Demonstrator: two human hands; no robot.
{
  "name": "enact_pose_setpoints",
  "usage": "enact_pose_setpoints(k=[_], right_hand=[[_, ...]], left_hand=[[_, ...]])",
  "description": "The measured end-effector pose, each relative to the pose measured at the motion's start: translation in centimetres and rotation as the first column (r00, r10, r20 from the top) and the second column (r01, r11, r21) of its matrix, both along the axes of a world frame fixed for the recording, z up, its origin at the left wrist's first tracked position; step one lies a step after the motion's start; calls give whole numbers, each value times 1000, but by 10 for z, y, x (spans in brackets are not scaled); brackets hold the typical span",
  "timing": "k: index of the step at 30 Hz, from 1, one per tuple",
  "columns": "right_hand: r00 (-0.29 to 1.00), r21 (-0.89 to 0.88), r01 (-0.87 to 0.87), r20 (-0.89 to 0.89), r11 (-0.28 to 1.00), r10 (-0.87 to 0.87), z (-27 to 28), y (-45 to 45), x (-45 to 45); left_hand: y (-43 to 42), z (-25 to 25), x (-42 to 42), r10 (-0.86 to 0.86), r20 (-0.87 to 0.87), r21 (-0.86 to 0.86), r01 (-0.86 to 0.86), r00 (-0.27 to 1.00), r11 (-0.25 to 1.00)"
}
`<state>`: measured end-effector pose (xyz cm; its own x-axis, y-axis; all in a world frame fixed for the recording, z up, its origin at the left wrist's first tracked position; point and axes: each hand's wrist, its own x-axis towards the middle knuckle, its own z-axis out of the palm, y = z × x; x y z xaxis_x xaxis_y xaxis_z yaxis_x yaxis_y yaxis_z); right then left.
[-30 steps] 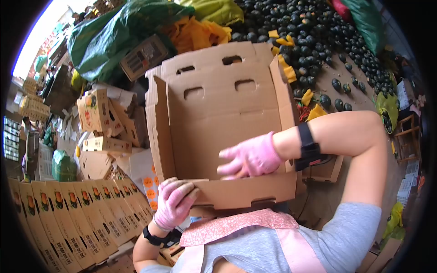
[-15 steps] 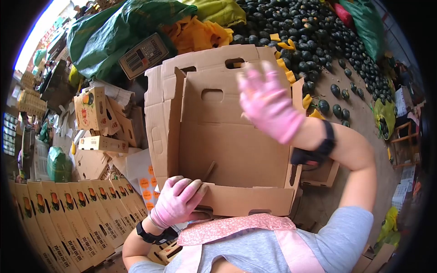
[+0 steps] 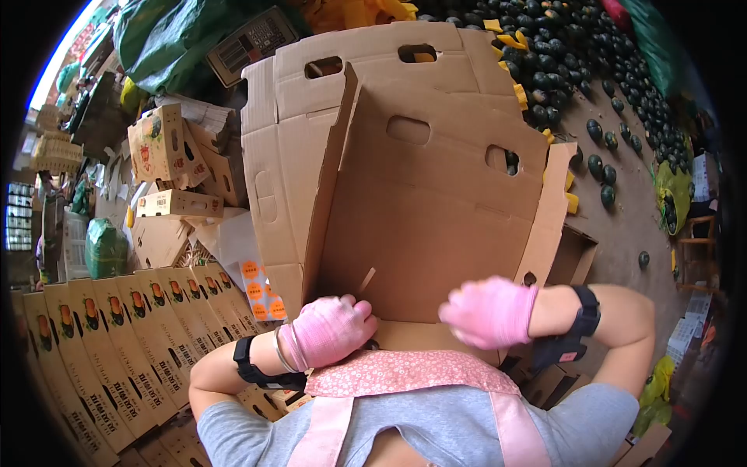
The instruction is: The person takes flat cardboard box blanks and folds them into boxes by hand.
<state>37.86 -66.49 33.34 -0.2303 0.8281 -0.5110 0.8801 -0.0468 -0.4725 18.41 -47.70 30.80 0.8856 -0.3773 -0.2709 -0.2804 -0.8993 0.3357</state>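
A partly folded brown cardboard box (image 3: 432, 226) lies open in front of me, its left wall raised and its far panel tilted up. Another flat cardboard sheet (image 3: 284, 167) shows beneath it and to its left. My left hand (image 3: 332, 331), in a pink glove, is closed on the near left edge of the box. At the near right, my right hand (image 3: 490, 313), also gloved in pink, has its fingers curled over the near side; whether it grips the cardboard is too blurred to tell.
Printed cartons (image 3: 117, 350) stand in a row at the lower left. Dark green pumpkins (image 3: 595, 167) cover the floor at upper right. A scale (image 3: 253, 44) and a green sack (image 3: 167, 47) are at upper left, orange stickers (image 3: 255, 291) left of the box.
My right hand has come down from the far right side to the near edge, its fingers now curled. The box has turned and shifted, and its far panel leans to the right.
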Motion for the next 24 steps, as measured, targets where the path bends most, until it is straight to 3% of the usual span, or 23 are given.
enact_pose_setpoints(k=[2,3,5,6,7,9,13,14,17,18,19,21,22,24], right_hand=[[994,365,-28,107,930,-12,8,33,-4],[986,571,-64,163,818,-36,6,50,-9],[970,830,-245,205,501,134,-6,83,-14],[931,750,-366,292,551,220,-13,92,-21],[879,648,-476,372,595,299,-21,98,-28],[866,418,-497,287,760,409,-45,104,-42],[894,437,-442,281,783,348,-50,98,-36],[899,320,-415,287,852,330,-46,98,-33],[993,587,-113,101,801,67,-44,79,-28],[984,430,-153,151,890,96,-43,82,-33],[969,460,-165,240,873,57,-45,82,-41],[931,194,-350,178,916,318,-52,91,-48],[925,344,-376,191,860,328,-52,89,-46],[887,344,-455,261,822,382,-52,91,-39]], left_hand=[[-3,2,1,11,1,10,-11,1000,1000],[-5,3,0,34,18,40,-35,999,999],[-10,2,-6,77,59,102,-82,995,991],[-9,-4,-9,91,45,89,-94,995,992],[-10,-3,-12,102,139,98,-116,985,988],[-11,-1,-12,111,197,39,-121,974,992],[-9,-4,-15,22,292,104,-55,956,993],[-11,1,-12,2,277,130,-40,961,991],[-10,-5,-12,-66,258,222,7,964,975],[-11,-6,-11,-69,284,221,4,956,975],[-13,-7,-11,-67,306,220,-2,950,976],[-13,-8,-14,-55,315,212,-14,947,977],[-13,-8,-14,-47,323,209,-23,945,978],[-15,-10,-14,-13,380,202,-70,925,977]])
